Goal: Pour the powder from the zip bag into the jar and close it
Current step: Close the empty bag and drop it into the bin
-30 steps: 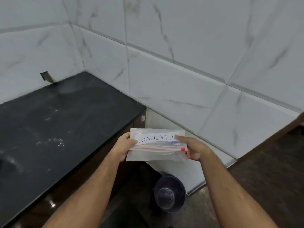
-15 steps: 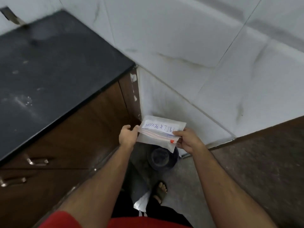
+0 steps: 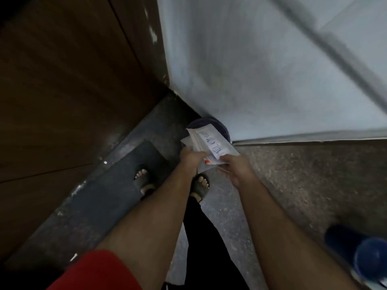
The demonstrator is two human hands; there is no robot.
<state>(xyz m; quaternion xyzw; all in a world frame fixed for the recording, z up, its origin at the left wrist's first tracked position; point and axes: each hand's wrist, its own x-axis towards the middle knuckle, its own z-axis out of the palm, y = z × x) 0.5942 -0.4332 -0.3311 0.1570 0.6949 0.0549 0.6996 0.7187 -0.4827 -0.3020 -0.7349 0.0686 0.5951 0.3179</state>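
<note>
Bag: clear plastic zip bag with handwritten white label (image 3: pixel 209 144), held above the floor.
Left hand (image 3: pixel 191 156): pinches the bag's near edge.
Right hand (image 3: pixel 236 169): grips the bag's near corner.
Under bag: dark round container (image 3: pixel 218 126), partly hidden, against white tiled wall (image 3: pixel 261 70).
Left: brown wooden cabinet (image 3: pixel 69 80).
Lower right: blue cylindrical object (image 3: pixel 364 256), blurred.

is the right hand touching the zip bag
Touching: the head view shows the right hand pinching the zip bag at its near end.

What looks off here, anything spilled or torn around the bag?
No spill or tear shows. The zip bag is held by both the left hand and right hand, tilted over a dark round container on the floor by the wall. Odd for pouring: no open jar is plainly visible, and the frame is blurred.
</note>
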